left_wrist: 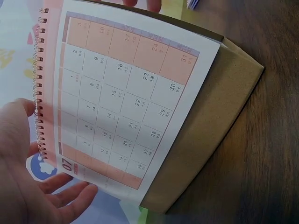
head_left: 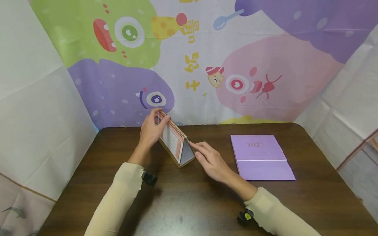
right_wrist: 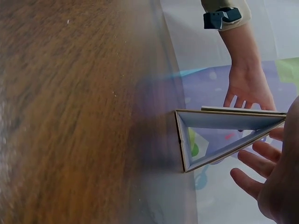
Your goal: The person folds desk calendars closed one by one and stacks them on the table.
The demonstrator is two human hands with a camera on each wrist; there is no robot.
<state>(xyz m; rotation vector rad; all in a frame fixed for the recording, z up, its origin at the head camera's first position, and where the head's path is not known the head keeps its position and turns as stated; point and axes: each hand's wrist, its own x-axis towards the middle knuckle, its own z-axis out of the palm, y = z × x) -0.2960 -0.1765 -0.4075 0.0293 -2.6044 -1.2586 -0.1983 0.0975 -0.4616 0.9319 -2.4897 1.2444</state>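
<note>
A desk calendar (head_left: 172, 141) with a gold spiral stands as a tent on the table, its open triangular end (right_wrist: 182, 140) seen in the right wrist view. Its page (left_wrist: 112, 98) shows a month grid marked 07 in the left wrist view. My left hand (head_left: 152, 129) holds the far end of the spiral edge between thumb and index finger; its other fingers are spread by the page's end. With fingers nearly straight, my right hand (head_left: 214, 162) touches the back panel near the close top corner.
A flat purple 2027 calendar (head_left: 262, 147) lies on the right side of the dark wood table (head_left: 189, 203). Behind the table hangs a cartoon-printed cloth (head_left: 200, 108). White sheets (head_left: 38, 98) stand at both sides.
</note>
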